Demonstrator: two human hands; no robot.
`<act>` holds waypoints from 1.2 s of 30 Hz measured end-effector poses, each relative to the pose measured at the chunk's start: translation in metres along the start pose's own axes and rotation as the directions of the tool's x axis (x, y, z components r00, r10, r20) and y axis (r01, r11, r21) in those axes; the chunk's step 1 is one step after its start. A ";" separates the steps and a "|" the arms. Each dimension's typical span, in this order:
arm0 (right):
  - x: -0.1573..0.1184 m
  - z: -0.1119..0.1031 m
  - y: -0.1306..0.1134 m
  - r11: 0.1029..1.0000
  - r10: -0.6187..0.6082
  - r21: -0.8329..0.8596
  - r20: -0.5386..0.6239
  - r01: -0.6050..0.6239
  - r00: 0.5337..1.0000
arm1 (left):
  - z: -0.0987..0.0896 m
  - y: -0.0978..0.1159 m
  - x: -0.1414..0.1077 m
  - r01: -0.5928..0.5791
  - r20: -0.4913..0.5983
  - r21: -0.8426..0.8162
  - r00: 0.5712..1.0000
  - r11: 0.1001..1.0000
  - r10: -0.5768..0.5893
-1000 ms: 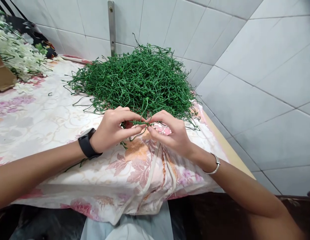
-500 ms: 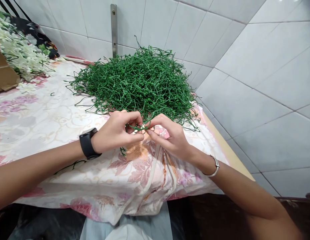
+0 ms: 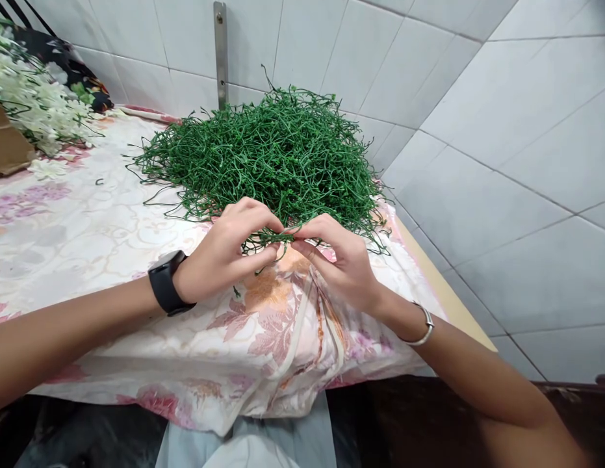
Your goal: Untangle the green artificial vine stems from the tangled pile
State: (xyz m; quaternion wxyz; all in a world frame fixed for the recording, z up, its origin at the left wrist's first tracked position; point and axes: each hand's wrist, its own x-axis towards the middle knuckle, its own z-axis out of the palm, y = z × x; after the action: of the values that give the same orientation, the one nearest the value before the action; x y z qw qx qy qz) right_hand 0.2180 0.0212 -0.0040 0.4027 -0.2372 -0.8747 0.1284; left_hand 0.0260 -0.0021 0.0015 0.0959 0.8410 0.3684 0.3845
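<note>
My left hand (image 3: 234,244), with a black watch on its wrist, is closed on thin green plastic stems (image 3: 281,238). Opposite it, my right hand (image 3: 338,257) pinches the same stems between thumb and forefinger, the two sets of fingertips almost meeting. A bracelet circles my right wrist. Both hands are held above the front of the table, just before a large heap of tangled green stems (image 3: 277,156). How many stems are in my fingers I cannot make out.
A floral cloth (image 3: 88,247) covers the table. White artificial flowers (image 3: 43,104) lie at the far left by a brown cardboard box (image 3: 7,140). Behind the heap, a metal strip (image 3: 220,55) is fixed on the tiled wall (image 3: 312,45).
My left fingers have shifted slightly up and right, closer to the right fingertips. The stem behind my left forearm no longer shows. Both hands still grip the stems.
</note>
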 end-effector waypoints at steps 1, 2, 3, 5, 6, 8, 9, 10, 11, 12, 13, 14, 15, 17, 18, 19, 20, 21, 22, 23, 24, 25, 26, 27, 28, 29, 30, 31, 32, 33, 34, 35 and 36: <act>0.000 0.000 0.000 1.000 -0.008 -0.012 -0.001 0.008 1.000 | 0.000 0.000 0.000 0.011 0.012 -0.027 1.000 1.000 -0.011; 0.000 0.000 0.000 0.999 -0.020 -0.025 0.003 0.020 1.000 | 0.001 0.000 0.000 0.019 0.012 -0.047 1.000 0.999 -0.018; 0.001 0.000 0.001 0.999 -0.032 -0.039 0.009 0.033 0.999 | 0.001 -0.001 0.000 0.022 0.006 -0.061 1.000 0.998 -0.022; 0.001 0.001 0.001 0.996 -0.061 -0.060 0.014 0.062 0.998 | 0.001 -0.002 0.000 0.014 -0.012 -0.072 1.000 0.997 -0.015; 0.001 0.001 0.000 0.995 -0.074 -0.066 0.012 0.075 0.997 | 0.001 -0.002 0.000 0.005 -0.020 -0.069 1.000 0.998 -0.006; 0.001 0.002 -0.001 0.994 -0.088 -0.068 0.001 0.088 0.996 | 0.001 -0.002 0.000 -0.016 -0.033 -0.051 0.999 0.999 0.014; 0.001 0.003 -0.001 0.994 -0.089 -0.066 -0.004 0.089 0.996 | 0.001 -0.002 0.000 -0.023 -0.038 -0.036 0.999 0.999 0.021; 0.000 0.003 -0.002 0.994 -0.086 -0.064 -0.008 0.086 0.996 | 0.001 -0.001 0.000 -0.028 -0.040 -0.020 0.999 0.999 0.028; -0.001 0.004 -0.002 0.995 -0.080 -0.062 -0.011 0.079 0.997 | 0.001 -0.001 -0.001 -0.032 -0.040 -0.004 0.999 0.999 0.032; -0.001 0.004 -0.002 0.996 -0.072 -0.062 -0.014 0.071 0.997 | 0.001 0.000 -0.001 -0.034 -0.040 0.013 0.999 0.999 0.035; -0.002 0.004 -0.002 0.996 -0.061 -0.063 -0.016 0.060 0.998 | 0.002 0.000 -0.001 -0.035 -0.038 0.032 0.999 0.999 0.036; -0.002 0.005 -0.002 0.997 -0.049 -0.064 -0.016 0.048 0.999 | 0.003 0.001 -0.002 -0.037 -0.035 0.052 0.999 0.998 0.039; -0.003 0.005 -0.002 0.997 -0.038 -0.064 -0.013 0.037 0.999 | 0.004 0.001 -0.002 -0.039 -0.035 0.070 0.999 0.997 0.042; -0.003 0.006 -0.001 0.998 -0.023 -0.055 -0.005 0.023 1.000 | 0.005 0.001 -0.002 -0.040 -0.047 0.091 0.998 0.995 0.044; -0.003 0.006 0.000 0.999 -0.021 -0.049 -0.002 0.021 1.000 | 0.005 0.001 -0.002 -0.037 -0.053 0.095 0.998 0.995 0.042; -0.003 0.006 0.000 0.999 -0.022 -0.045 0.001 0.022 1.000 | 0.005 0.001 -0.002 -0.035 -0.058 0.099 0.997 0.994 0.041; -0.003 0.006 0.000 0.999 -0.022 -0.045 0.006 0.022 1.000 | 0.005 0.001 -0.002 -0.036 -0.059 0.110 0.997 0.993 0.042; -0.003 0.007 0.000 0.999 -0.019 -0.049 0.010 0.019 1.000 | 0.005 0.001 -0.002 -0.040 -0.055 0.128 0.997 0.991 0.047; -0.003 0.007 -0.001 0.998 -0.012 -0.055 0.016 0.013 1.000 | 0.006 0.001 -0.002 -0.049 -0.045 0.151 0.997 0.987 0.056; -0.003 0.008 -0.001 0.998 -0.002 -0.062 0.022 0.004 1.000 | 0.006 0.001 -0.002 -0.060 -0.034 0.178 0.997 0.982 0.067; -0.003 0.008 -0.001 0.998 0.010 -0.066 0.026 -0.008 1.000 | 0.006 0.001 -0.003 -0.071 -0.022 0.206 0.997 0.976 0.077; -0.003 0.009 -0.002 0.998 0.023 -0.066 0.028 -0.022 0.999 | 0.007 0.001 -0.003 -0.079 -0.010 0.229 0.997 0.970 0.083; -0.004 0.009 -0.002 0.998 0.039 -0.059 0.028 -0.037 0.999 | 0.007 0.001 -0.002 -0.080 0.001 0.247 0.997 0.966 0.082; -0.004 0.010 -0.002 0.997 0.058 -0.043 0.029 -0.057 0.998 | 0.007 0.001 -0.002 -0.073 0.012 0.253 0.997 0.965 0.072; -0.004 0.011 -0.001 0.996 0.084 -0.015 0.032 -0.084 0.996 | 0.006 0.000 -0.001 -0.057 0.028 0.243 0.998 0.968 0.052; -0.005 0.012 -0.001 0.993 0.117 0.027 0.035 -0.118 0.993 | 0.005 0.000 0.000 -0.034 0.046 0.211 0.999 0.977 0.024; -0.005 0.013 0.000 0.984 0.155 0.085 0.040 -0.158 0.987 | 0.004 -0.001 0.002 0.000 0.068 0.163 0.998 0.987 -0.011; -0.005 0.015 0.001 0.966 0.198 0.158 0.046 -0.203 0.979 | 0.002 -0.002 0.003 0.037 0.092 0.103 0.995 0.994 -0.046; -0.005 0.016 0.001 0.939 0.243 0.239 0.052 -0.248 0.969 | 0.000 -0.003 0.005 0.068 0.118 0.041 0.990 0.997 -0.072; -0.005 0.017 0.002 0.902 0.288 0.318 0.057 -0.290 0.956 | -0.002 -0.004 0.007 0.084 0.142 -0.015 0.987 0.996 -0.081; -0.004 0.017 0.002 0.862 0.326 0.389 0.063 -0.324 0.943 | -0.004 -0.006 0.009 0.086 0.166 -0.064 0.983 0.994 -0.074; -0.004 0.018 0.001 0.824 0.356 0.446 0.069 -0.348 0.932 | -0.006 -0.007 0.010 0.076 0.188 -0.105 0.981 0.992 -0.055; -0.003 0.018 0.001 0.793 0.377 0.489 0.076 -0.364 0.923 | -0.007 -0.009 0.011 0.056 0.207 -0.140 0.978 0.989 -0.027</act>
State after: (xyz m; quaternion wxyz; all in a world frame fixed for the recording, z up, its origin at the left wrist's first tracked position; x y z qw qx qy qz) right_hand 0.2066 0.0198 -0.0179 0.4276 -0.2944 -0.7440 0.4208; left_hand 0.0209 0.0110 0.0086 0.2021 0.8590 0.3452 0.3195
